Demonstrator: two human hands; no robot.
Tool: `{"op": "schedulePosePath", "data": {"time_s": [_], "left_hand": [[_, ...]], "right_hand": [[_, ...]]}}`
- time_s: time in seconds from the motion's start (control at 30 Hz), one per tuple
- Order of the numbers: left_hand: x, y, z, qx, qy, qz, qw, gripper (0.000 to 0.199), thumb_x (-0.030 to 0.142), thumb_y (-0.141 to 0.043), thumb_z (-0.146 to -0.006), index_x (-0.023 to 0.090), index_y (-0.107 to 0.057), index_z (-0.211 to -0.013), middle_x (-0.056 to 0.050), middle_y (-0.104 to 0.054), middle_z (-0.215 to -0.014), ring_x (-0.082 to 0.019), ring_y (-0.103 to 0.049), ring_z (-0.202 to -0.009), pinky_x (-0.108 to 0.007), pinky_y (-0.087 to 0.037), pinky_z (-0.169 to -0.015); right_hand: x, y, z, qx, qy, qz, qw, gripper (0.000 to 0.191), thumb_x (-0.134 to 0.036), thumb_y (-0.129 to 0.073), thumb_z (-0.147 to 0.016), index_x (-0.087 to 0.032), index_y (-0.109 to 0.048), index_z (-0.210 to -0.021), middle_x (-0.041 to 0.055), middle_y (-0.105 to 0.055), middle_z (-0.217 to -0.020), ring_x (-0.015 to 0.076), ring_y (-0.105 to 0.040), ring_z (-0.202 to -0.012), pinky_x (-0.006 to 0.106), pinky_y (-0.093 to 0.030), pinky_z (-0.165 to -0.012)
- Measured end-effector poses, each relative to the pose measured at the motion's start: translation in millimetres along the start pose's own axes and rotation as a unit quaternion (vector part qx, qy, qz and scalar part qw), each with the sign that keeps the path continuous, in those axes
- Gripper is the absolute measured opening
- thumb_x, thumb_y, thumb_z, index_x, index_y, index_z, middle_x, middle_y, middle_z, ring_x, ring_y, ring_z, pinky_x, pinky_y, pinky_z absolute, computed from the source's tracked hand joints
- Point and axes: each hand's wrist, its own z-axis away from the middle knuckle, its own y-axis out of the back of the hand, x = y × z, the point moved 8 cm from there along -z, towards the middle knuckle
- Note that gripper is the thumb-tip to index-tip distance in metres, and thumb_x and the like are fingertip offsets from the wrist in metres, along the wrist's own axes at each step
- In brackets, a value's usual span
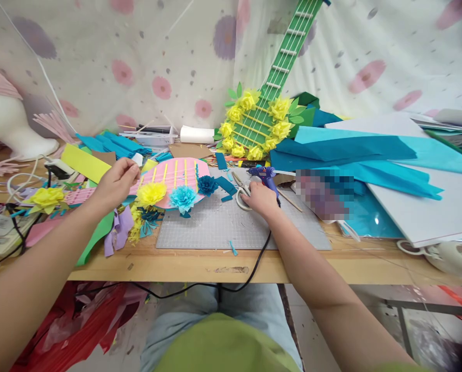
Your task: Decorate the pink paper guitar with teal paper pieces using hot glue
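Your left hand [118, 182]: pinching a white scrap [137, 159] beside the pink toy guitar [170, 172] | your right hand [262, 197]: at the scissors [240, 183], near the glue gun [268, 178], grip can't be told

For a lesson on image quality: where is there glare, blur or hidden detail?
In the head view: a glare spot on the glossy blue sheet; a smeared look to the cream object near the right edge; a pixelated patch right of the glue gun; the scissors fairly crisp.
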Motion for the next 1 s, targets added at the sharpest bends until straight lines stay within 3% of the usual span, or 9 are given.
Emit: {"op": "schedulePosePath", "data": {"time_s": [0.1,0.2,0.3,0.4,0.5,0.77,0.87,1.0], "left_hand": [[14,-16.6,-4,-0.039,-0.008,-0.128,0.991,0.027,0.038,-0.034,-0.088,0.021,-0.035,-0.067,0.002,-0.037,-0.061,-0.013,-0.038,-0.058,-0.025,-0.027,-0.055],[33,-43.9,0,-0.116,-0.047,-0.269,0.955,0.034,0.045,-0.033,-0.088,0.021,-0.041,-0.066,0.000,-0.046,-0.062,-0.016,-0.043,-0.060,-0.027,-0.022,-0.054],[51,-71.6,10,-0.190,-0.129,-0.289,0.929,0.032,0.042,-0.035,-0.089,0.020,-0.049,-0.069,0.000,-0.056,-0.069,-0.016,-0.051,-0.067,-0.026,-0.024,-0.055],[59,-86.5,20,-0.226,-0.212,-0.263,0.913,0.025,0.038,-0.040,-0.088,0.021,-0.057,-0.081,0.000,-0.063,-0.086,-0.015,-0.055,-0.076,-0.024,-0.029,-0.059],[58,-91.4,25,-0.238,-0.249,-0.263,0.901,0.021,0.036,-0.045,-0.087,0.023,-0.062,-0.087,0.000,-0.063,-0.093,-0.014,-0.057,-0.079,-0.024,-0.032,-0.061],[58,-97.9,28,-0.242,-0.251,-0.286,0.893,0.019,0.033,-0.047,-0.085,0.023,-0.063,-0.085,0.000,-0.065,-0.092,-0.016,-0.059,-0.085,-0.025,-0.032,-0.060],[55,-91.4,20,-0.229,-0.210,-0.255,0.916,0.020,0.034,-0.043,-0.086,0.022,-0.059,-0.086,0.000,-0.065,-0.091,-0.016,-0.058,-0.079,-0.025,-0.034,-0.062],[47,-69.6,-3,-0.152,-0.114,-0.213,0.958,0.027,0.037,-0.031,-0.090,0.020,-0.048,-0.078,-0.002,-0.058,-0.078,-0.017,-0.052,-0.070,-0.026,-0.033,-0.060]], "right_hand": [[0,-1,-1,0.000,-0.002,0.000,1.000,0.042,-0.042,-0.047,-0.085,-0.013,-0.051,-0.114,0.0165,-0.058,-0.118,0.0269,-0.058,-0.108,0.035,-0.046,-0.080],[0,-1,-1,0.000,-0.002,-0.002,1.000,0.042,-0.042,-0.047,-0.085,-0.013,-0.051,-0.115,0.0164,-0.058,-0.117,0.0269,-0.058,-0.107,0.035,-0.046,-0.080],[1,-2,-1,-0.002,-0.002,-0.006,1.000,0.042,-0.043,-0.046,-0.085,-0.013,-0.051,-0.115,0.0166,-0.058,-0.117,0.0270,-0.058,-0.106,0.035,-0.046,-0.080],[1,-1,-1,-0.001,-0.001,-0.008,1.000,0.041,-0.042,-0.046,-0.085,-0.013,-0.051,-0.115,0.0166,-0.059,-0.117,0.0274,-0.058,-0.106,0.035,-0.046,-0.079],[1,-1,-1,0.003,0.001,-0.010,1.000,0.041,-0.042,-0.047,-0.085,-0.013,-0.051,-0.114,0.0164,-0.059,-0.117,0.0283,-0.058,-0.107,0.036,-0.047,-0.079],[1,-1,-2,0.001,-0.003,-0.013,1.000,0.040,-0.042,-0.049,-0.084,-0.014,-0.052,-0.112,0.0164,-0.059,-0.116,0.0283,-0.059,-0.106,0.036,-0.047,-0.080],[1,0,-2,0.004,-0.001,-0.016,1.000,0.041,-0.043,-0.049,-0.084,-0.013,-0.052,-0.112,0.0168,-0.060,-0.116,0.0285,-0.059,-0.105,0.036,-0.047,-0.080],[1,0,-2,0.008,0.001,-0.017,1.000,0.042,-0.043,-0.049,-0.083,-0.013,-0.053,-0.113,0.0168,-0.060,-0.115,0.0287,-0.060,-0.104,0.035,-0.047,-0.079]]}}
